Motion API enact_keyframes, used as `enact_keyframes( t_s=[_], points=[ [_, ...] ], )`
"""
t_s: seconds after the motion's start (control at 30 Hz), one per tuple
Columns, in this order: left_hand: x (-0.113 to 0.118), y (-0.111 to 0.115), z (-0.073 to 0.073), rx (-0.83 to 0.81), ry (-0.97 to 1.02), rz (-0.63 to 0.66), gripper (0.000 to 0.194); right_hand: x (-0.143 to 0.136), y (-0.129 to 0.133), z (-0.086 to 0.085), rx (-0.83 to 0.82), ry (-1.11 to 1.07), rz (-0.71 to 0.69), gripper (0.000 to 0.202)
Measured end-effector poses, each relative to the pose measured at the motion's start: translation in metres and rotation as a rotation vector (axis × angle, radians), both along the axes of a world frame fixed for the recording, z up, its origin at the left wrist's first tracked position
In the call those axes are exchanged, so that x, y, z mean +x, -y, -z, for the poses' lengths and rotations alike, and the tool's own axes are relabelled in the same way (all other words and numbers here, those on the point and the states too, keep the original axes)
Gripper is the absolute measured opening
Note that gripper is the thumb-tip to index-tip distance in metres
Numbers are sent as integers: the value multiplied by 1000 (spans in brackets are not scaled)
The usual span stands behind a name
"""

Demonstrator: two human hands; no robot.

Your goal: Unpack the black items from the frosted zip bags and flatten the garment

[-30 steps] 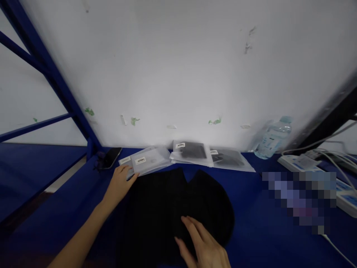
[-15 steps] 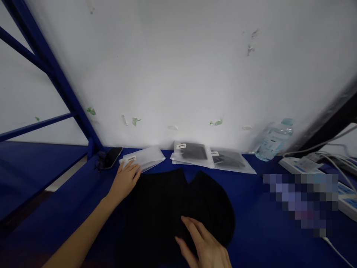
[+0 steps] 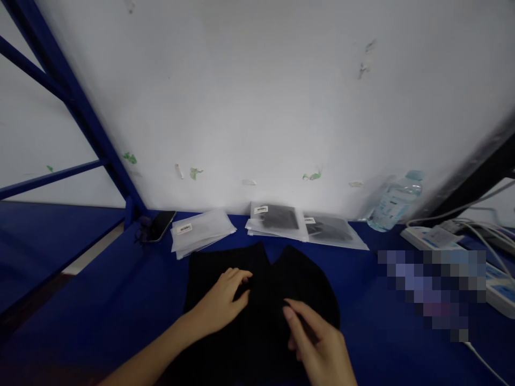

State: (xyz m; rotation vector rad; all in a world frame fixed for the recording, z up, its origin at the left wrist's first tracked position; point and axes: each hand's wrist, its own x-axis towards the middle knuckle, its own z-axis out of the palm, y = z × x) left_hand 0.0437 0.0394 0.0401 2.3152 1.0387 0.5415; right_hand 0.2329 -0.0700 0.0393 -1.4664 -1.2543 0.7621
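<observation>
Head view: both hands, left hand (image 3: 219, 305) and right hand (image 3: 317, 343), loose-fingered and apart, flat on soft black knit fabric (image 3: 261, 289).

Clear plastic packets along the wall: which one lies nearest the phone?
The leftmost packet stack, pale with a barcode label, lies beside the phone; the other two packets hold dark items further right.

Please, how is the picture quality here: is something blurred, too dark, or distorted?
Head view: the black garment is so dark that its folds vanish; the water bottle is softly blurred; a pixelated patch masks part of the table; the blue frame leans from wide-angle distortion.
</observation>
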Motion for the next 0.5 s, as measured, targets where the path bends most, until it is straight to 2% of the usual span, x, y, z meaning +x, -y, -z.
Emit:
enact_keyframes(
  t_s=[0.17, 0.27, 0.33, 0.43, 0.5],
  points=[
    [7, 6, -14, -68, -62, 53, 20, 28, -1, -1, -55, -497, 246, 36],
    [12, 9, -17, -101, -114, 30, 29, 45, 0, 3, -59, -551, 319, 44],
    [16, 10, -16, -107, -149, 21, 35, 57, 0, 9, -64, -389, 366, 51],
    [19, 10, -15, -87, -201, 56, 31, 73, 0, 17, -40, 129, 482, 55],
    [20, 11, -14, -84, -219, 81, 25, 79, -2, 21, 52, 441, 482, 53]
  ],
)
